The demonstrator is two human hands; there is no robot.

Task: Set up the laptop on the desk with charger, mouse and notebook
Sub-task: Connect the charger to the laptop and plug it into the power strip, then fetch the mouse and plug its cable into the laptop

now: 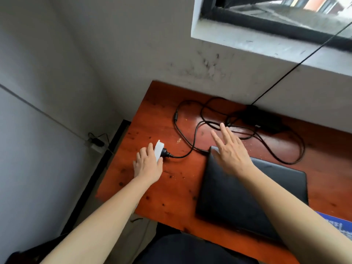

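Fingers of left hand [148, 164] half-hide white socket block [158, 150] they grip; right hand [231, 152] spread empty.

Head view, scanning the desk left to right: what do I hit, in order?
left hand → white socket block → black plug → right hand → charger brick, far back by the wall.
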